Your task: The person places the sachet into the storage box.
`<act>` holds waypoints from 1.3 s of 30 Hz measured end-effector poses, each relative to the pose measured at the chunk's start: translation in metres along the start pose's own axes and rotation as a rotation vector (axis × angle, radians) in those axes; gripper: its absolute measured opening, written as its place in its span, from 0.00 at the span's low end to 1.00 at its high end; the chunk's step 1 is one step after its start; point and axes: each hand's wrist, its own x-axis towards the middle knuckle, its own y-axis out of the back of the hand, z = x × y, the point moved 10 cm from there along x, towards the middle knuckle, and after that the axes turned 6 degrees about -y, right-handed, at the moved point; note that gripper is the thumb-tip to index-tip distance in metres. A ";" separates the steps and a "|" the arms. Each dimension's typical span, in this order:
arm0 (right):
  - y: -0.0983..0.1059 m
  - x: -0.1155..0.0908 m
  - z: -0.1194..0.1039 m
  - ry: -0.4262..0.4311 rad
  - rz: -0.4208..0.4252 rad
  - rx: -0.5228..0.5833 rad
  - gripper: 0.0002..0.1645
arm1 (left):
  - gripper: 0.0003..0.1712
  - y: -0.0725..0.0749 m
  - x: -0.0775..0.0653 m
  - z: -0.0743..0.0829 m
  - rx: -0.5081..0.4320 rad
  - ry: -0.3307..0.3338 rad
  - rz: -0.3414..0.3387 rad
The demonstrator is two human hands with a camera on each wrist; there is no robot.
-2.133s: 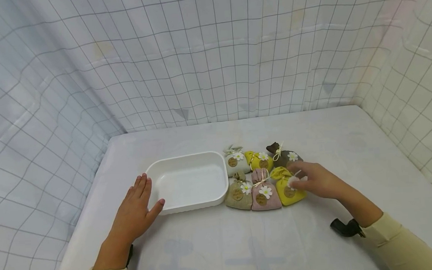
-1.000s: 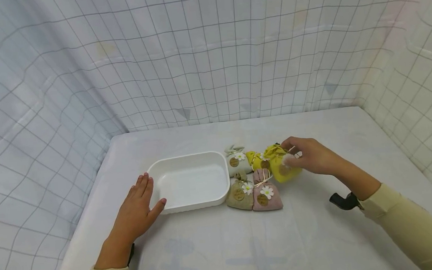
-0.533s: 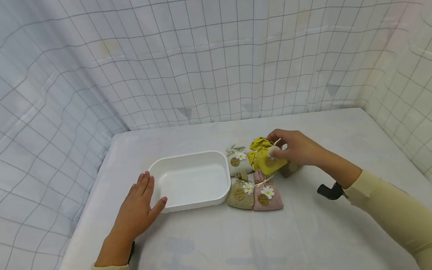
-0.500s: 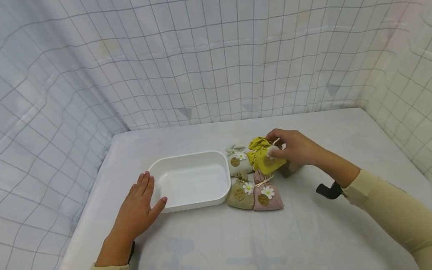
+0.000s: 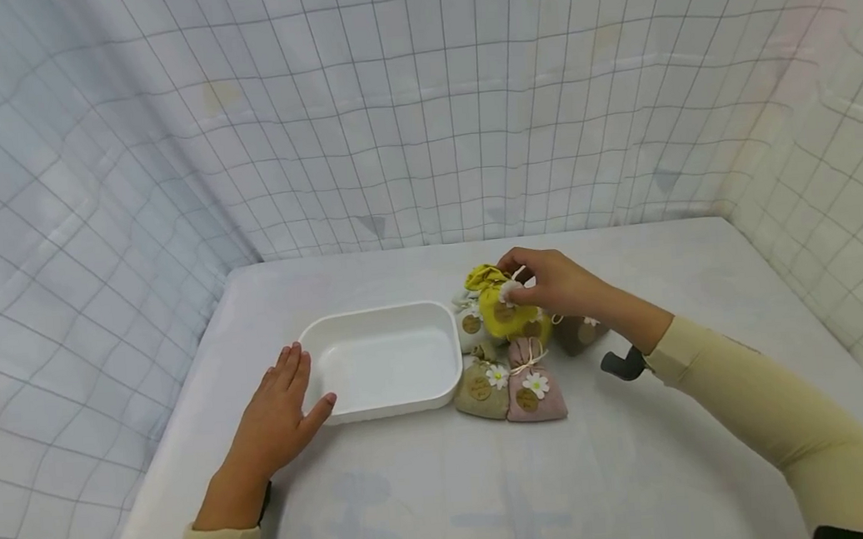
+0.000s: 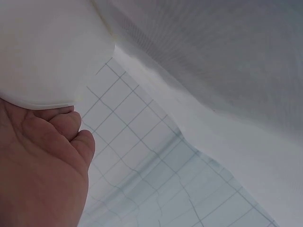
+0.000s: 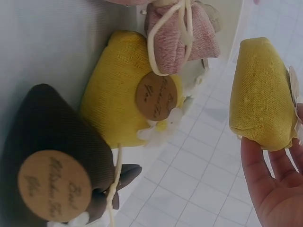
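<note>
Hands well apart. Right hand (image 5: 553, 282) pinches a yellow sachet (image 5: 497, 319) near its tied neck, thumb at the white flower; the sachet hangs off the hand's left side, bottom clear of the surface in the right wrist view. Left hand (image 5: 272, 418) laid against the near-left edge of a white tray (image 5: 382, 369), fingers straight and side by side, thumb spread along the front rim; grips nothing. Tray sits between the hands, just beside the left; held sachet past its far end from that hand.

Below and about the right hand: second yellow sachet (image 5: 543, 328) under it, partly covered; dark brown sachet (image 5: 573, 335) under its wrist side; pale grey sachet (image 5: 469, 334) to its left, half hidden by the held one. Nearer the body than the right hand: pink sachet (image 5: 550, 407), beige sachet (image 5: 476, 400) touching it on the left-hand side.
</note>
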 end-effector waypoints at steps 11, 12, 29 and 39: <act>-0.008 0.021 -0.020 0.091 0.004 -0.007 0.22 | 0.47 0.000 0.000 0.002 0.006 -0.008 0.008; -0.010 0.023 -0.021 0.098 0.002 -0.007 0.22 | 0.47 0.000 0.000 0.002 0.005 -0.009 0.007; -0.039 0.052 -0.075 0.231 -0.065 0.011 0.21 | 0.48 0.001 0.000 0.000 0.020 0.016 0.001; -0.077 0.062 -0.102 0.264 -0.139 -0.025 0.21 | 0.48 -0.003 0.001 -0.001 0.010 0.025 -0.012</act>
